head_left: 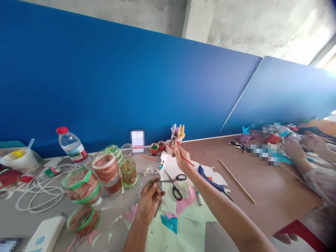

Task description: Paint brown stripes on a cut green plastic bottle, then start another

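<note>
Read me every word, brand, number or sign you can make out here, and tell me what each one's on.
No text can be read with certainty.
Water bottle's label: printed, but too small and blurred.
Upright phone's screen: pixelated, unreadable.
Screen at bottom left: pixelated too.

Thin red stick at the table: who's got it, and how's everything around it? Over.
Right hand gripping thin red stick. Left hand curled, contents unclear. Black-handled metal scissors between the hands, possibly in the way.
</note>
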Demonstrator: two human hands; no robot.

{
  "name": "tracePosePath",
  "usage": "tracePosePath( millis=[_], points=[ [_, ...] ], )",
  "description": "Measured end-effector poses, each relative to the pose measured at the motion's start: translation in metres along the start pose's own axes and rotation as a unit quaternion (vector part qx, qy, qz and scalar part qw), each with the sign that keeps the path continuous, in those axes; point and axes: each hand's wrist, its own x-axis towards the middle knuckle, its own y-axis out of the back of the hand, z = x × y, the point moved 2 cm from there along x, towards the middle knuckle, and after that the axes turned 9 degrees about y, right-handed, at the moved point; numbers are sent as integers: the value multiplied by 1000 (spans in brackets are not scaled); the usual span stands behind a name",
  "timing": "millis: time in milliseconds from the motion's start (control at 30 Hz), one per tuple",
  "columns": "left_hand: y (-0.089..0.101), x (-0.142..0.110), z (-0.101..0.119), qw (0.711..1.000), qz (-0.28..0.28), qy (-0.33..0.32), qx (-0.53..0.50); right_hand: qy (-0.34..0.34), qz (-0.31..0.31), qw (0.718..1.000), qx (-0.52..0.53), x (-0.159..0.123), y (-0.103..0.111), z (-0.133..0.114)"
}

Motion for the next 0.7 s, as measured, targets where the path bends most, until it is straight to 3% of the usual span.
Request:
tracePosePath(
  millis=[167, 400, 700],
  points=[
    [-2, -1, 3, 1000, 12, 4, 3, -50, -19, 997, -59, 22, -6, 5],
    [-5, -2, 3, 1000, 11, 7, 7, -64, -57, 993, -87, 43, -21, 23],
    [-4, -2, 2, 1000, 21, 7, 6, -92, -87, 986, -110, 52, -31, 31]
  ],
)
